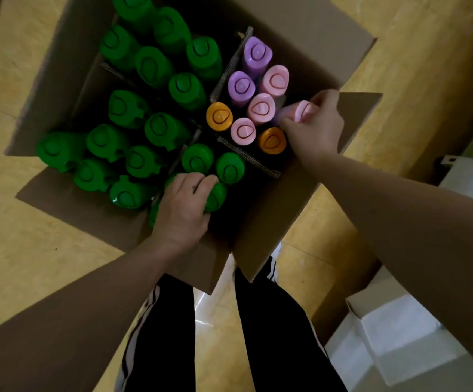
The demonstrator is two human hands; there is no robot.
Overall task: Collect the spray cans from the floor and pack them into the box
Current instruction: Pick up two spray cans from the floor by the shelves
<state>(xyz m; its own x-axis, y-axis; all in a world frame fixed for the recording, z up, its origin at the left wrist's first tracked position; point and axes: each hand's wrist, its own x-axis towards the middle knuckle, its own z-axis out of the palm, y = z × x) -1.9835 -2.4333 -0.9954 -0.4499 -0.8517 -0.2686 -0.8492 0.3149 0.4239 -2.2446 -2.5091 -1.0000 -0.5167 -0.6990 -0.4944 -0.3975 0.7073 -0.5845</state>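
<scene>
Our right hand curls its fingers round a pink-capped spray can at the cardboard box's right wall; the can is tilted, cap uppermost. Our left hand grips a green-capped spray can, cap up, in the box's near compartment.

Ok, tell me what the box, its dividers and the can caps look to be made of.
Box: matte brown cardboard, with creased flaps. Dividers: corrugated cardboard, the fluted edge showing. Green caps and pink caps: probably moulded plastic, smooth with a slight sheen; one green cap shows a bright highlight.
</scene>
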